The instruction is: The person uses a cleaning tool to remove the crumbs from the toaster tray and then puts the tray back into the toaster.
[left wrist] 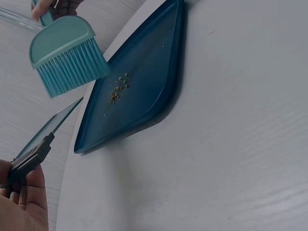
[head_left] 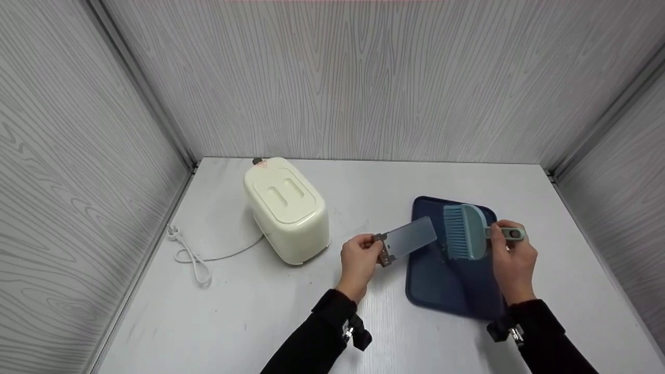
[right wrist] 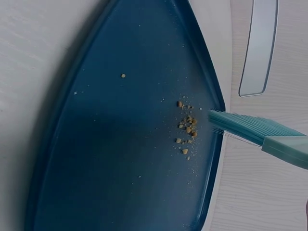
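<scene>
My left hand point(head_left: 358, 264) pinches the grey-brown end piece of a thin, pale rectangular plate point(head_left: 413, 238), whose far end reaches over the left edge of a dark blue tray point(head_left: 434, 288). With my right hand point(head_left: 514, 266) I grip the short handle of a light teal brush point(head_left: 475, 231). Its blue bristles point left, toward the plate, and overlap the tray in the head view. Brown crumbs point(right wrist: 188, 127) lie in a small heap on the tray close to the bristle tips, with finer specks scattered around. In the left wrist view the plate point(left wrist: 45, 129) is tilted below the brush.
A cream toaster-like appliance point(head_left: 288, 208) with two oblong recesses on top stands left of my hands. Its white cord point(head_left: 195, 259) lies coiled with a plug at the table's left. A few dark specks dot the white table point(head_left: 249, 317). Wood-grain panels point(head_left: 363, 78) enclose the back and sides.
</scene>
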`<state>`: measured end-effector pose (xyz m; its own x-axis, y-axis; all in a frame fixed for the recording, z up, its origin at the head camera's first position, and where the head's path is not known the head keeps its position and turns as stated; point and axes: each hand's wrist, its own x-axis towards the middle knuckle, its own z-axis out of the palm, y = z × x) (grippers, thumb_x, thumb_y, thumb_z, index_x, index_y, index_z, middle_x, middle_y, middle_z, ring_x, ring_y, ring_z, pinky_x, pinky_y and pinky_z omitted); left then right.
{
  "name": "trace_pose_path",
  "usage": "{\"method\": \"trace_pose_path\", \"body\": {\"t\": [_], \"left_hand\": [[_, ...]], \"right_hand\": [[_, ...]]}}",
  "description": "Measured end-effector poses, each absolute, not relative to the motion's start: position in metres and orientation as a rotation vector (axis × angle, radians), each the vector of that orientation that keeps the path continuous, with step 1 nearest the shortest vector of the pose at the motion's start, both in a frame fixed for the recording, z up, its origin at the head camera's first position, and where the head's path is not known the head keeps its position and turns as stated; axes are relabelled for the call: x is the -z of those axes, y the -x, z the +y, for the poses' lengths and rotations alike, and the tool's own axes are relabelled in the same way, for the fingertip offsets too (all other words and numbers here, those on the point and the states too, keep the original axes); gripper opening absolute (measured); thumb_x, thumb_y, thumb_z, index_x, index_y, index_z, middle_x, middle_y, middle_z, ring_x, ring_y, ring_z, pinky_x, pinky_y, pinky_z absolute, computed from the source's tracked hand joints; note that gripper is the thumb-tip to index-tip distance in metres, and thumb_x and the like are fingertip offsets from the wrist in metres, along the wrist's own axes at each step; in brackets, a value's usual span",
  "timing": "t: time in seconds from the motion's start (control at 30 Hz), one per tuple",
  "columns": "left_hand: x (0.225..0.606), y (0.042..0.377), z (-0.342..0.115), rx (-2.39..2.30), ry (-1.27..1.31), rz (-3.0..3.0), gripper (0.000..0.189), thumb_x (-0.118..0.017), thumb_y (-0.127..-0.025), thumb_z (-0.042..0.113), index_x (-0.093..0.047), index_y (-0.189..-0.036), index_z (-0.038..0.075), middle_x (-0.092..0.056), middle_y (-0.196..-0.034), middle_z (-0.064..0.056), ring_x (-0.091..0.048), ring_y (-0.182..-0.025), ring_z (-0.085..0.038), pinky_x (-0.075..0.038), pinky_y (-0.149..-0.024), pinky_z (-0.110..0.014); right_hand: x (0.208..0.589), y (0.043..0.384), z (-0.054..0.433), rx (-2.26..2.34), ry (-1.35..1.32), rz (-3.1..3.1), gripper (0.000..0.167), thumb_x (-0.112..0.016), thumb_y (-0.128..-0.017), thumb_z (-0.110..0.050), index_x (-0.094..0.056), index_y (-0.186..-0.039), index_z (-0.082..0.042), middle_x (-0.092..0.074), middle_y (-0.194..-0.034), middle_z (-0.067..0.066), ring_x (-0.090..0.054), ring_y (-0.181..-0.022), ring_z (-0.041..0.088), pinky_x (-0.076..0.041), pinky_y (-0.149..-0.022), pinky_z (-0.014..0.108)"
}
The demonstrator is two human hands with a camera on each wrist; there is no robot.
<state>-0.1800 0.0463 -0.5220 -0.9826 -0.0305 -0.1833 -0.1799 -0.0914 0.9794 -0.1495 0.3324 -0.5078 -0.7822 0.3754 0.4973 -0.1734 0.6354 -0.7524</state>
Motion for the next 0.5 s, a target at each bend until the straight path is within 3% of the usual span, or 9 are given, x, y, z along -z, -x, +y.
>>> {"method": "trace_pose_path", "body": {"t": [0.2,0.5], "left_hand": [[0.522,0.18,0.047,-2.239,0.255,2.054,0.015,-0.067,-0.095,0.002,-0.074,-0.107,-0.003,-0.069,-0.089,-0.007,-0.065,-0.073,-0.013,-0.058,-0.066,-0.027],[0.525,0.18,0.047,-2.236,0.266,2.053,0.014,-0.068,-0.095,0.003,-0.074,-0.107,-0.002,-0.069,-0.089,-0.007,-0.065,-0.075,-0.013,-0.058,-0.066,-0.026]], "right_hand": [[0.502,0.151,0.331,-1.143,0.167,-2.175,0.033,-0.056,-0.108,-0.024,-0.06,-0.124,0.006,-0.057,-0.096,-0.029,-0.059,-0.087,-0.007,-0.043,-0.072,0.009],[0.495,0.151,0.327,-1.27,0.22,-2.123,0.035,-0.056,-0.108,-0.026,-0.058,-0.13,0.002,-0.062,-0.105,-0.013,-0.063,-0.094,0.0,-0.047,-0.076,0.011]]}}
